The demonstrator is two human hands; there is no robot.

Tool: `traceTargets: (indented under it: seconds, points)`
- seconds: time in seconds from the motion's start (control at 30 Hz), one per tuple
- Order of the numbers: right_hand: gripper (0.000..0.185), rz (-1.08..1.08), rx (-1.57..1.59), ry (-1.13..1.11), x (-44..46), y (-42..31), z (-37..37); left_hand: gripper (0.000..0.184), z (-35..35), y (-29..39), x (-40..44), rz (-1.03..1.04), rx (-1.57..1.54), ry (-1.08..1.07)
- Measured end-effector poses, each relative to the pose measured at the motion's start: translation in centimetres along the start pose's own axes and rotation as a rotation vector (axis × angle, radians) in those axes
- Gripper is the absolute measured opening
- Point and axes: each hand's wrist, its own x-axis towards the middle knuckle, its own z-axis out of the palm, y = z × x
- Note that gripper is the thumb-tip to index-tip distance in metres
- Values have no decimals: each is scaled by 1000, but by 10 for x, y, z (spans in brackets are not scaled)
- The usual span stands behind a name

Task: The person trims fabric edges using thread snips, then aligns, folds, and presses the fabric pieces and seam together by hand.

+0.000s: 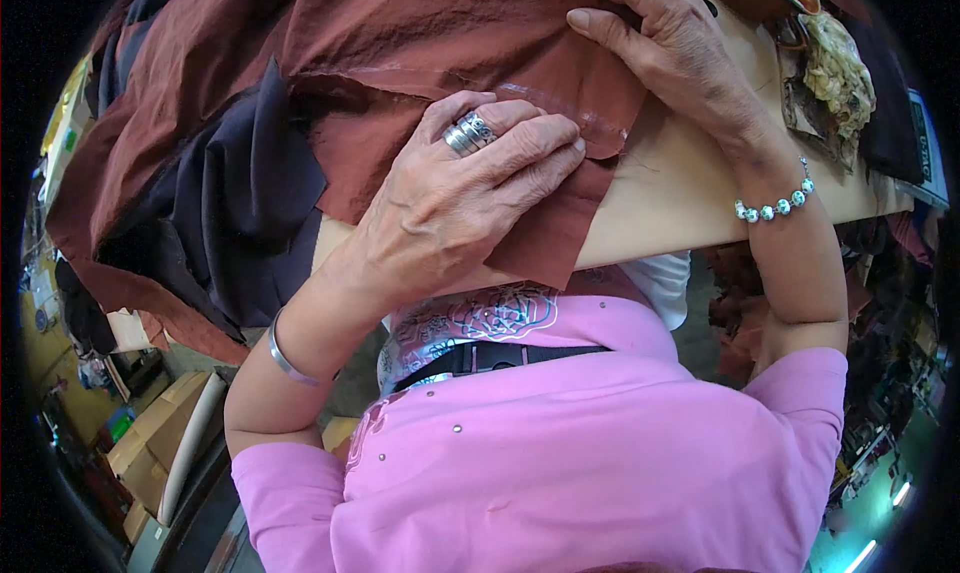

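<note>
Left hand (450,188), right hand (680,53) near cloth edges (585,198)

Single head view: the camera looks from above the pink shirt (580,453), facing steeply down and forward. The table (665,198), left hand (450,198) and right hand (680,48) appear at close range; dark curved borders frame the wide coverage.

Looks like a sewing/garment workshop: brown fabric (390,23) w/ raw, frayed edges spread over a pale worktop (660,188), dark cloth (215,193) alongside, more scraps (740,323) hanging below on the far side, cardboard boxes (165,438) on the other, lit tube lights (860,556) & clutter around the edges.
</note>
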Motion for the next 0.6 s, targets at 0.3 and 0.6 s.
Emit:
traceTargets:
  seconds: [0.3,0.6]
  points:
    - [46,39,-14,7,-1,0,0,71,-11,4,4,60,-6,-190]
    - [46,-57,-139,-64,4,2,-3,54,-11,14,6,51,213,-158]
